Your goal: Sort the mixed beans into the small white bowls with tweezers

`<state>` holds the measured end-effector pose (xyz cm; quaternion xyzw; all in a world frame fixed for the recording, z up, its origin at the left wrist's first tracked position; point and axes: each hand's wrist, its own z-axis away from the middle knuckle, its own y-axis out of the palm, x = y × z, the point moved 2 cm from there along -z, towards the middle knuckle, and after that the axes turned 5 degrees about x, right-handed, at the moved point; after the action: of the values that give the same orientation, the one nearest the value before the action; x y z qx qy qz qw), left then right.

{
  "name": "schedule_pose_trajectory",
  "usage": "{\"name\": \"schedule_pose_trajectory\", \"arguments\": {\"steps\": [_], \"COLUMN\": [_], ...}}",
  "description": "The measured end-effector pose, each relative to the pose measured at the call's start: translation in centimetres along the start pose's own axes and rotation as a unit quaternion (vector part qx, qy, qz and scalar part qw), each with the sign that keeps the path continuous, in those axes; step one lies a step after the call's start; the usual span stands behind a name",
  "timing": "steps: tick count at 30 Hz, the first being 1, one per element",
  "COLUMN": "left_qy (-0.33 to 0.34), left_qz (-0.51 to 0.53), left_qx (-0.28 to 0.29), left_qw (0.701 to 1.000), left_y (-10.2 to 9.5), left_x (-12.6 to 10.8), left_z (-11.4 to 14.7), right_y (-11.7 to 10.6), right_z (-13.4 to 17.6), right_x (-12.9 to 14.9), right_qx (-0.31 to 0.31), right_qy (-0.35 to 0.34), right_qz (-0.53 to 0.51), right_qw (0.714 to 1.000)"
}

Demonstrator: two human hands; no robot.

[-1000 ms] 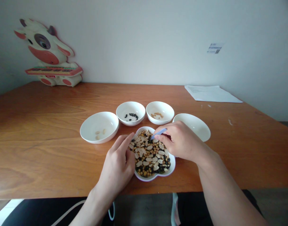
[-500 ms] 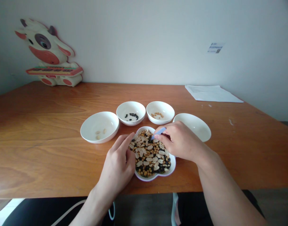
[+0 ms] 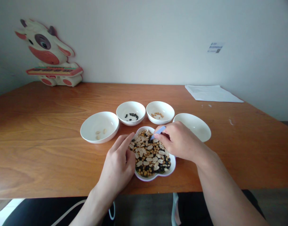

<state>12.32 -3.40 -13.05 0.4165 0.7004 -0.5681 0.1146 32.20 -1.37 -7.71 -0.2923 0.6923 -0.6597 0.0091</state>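
Observation:
A white scalloped dish (image 3: 173, 165) sits near the table's front edge, filled with mixed peanut halves (image 3: 149, 159), yellow soybeans and black beans. My left hand (image 3: 119, 160) is curled against the dish's left rim and steadies it; its fingertips are partly hidden. Over the dish's upper right part, my right hand (image 3: 179, 139) pinches pale purple plastic tweezers (image 3: 160, 130), whose tip points down among the beans at the back. Whether a bean sits in the tip is too small to tell.
Behind the dish stand white bowls: one with a few peanut halves (image 3: 99, 127), one with black beans (image 3: 131, 113), one with soybeans (image 3: 160, 112), and one at right (image 3: 193, 125) partly covered by my hand. A cow toy keyboard (image 3: 54, 59) and papers (image 3: 212, 93) lie farther back.

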Motion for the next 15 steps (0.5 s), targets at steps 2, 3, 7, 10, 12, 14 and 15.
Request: {"name": "schedule_pose_trajectory", "arguments": {"steps": [2,3,7,10,12,14,15], "left_qy": [0.000,0.000,0.000,-0.001,0.001,0.003,0.004], "left_qz": [-0.001,0.000,-0.001,-0.002,-0.002,-0.001,-0.001], "left_qx": [-0.001,0.000,0.002,0.000,-0.001,0.000,0.001], "left_qw": [1.000,1.000,1.000,1.000,1.000,1.000,1.000], "left_y": [-0.03,-0.04,-0.07,-0.06,-0.05,-0.05,-0.05], "left_x": [-0.04,-0.07,-0.14,-0.15,-0.15,-0.13,-0.12], "left_z": [-0.01,-0.02,-0.04,-0.06,-0.06,-0.04,-0.03], "right_y": [-0.02,-0.02,0.12,0.29,0.34,0.26,0.14], "right_z": [-0.01,-0.02,-0.03,-0.03,-0.03,-0.02,-0.01], "right_x": [0.06,0.07,0.09,0.14,0.18,0.19,0.18], "right_qx": [0.000,0.000,0.001,-0.006,-0.014,-0.023,-0.028], "right_qy": [-0.003,-0.005,-0.004,-0.012,-0.020,-0.021,-0.019], "right_qz": [-0.001,-0.001,0.008,0.016,0.015,0.015,0.016], "right_qw": [1.000,1.000,1.000,1.000,1.000,0.999,0.999]}}
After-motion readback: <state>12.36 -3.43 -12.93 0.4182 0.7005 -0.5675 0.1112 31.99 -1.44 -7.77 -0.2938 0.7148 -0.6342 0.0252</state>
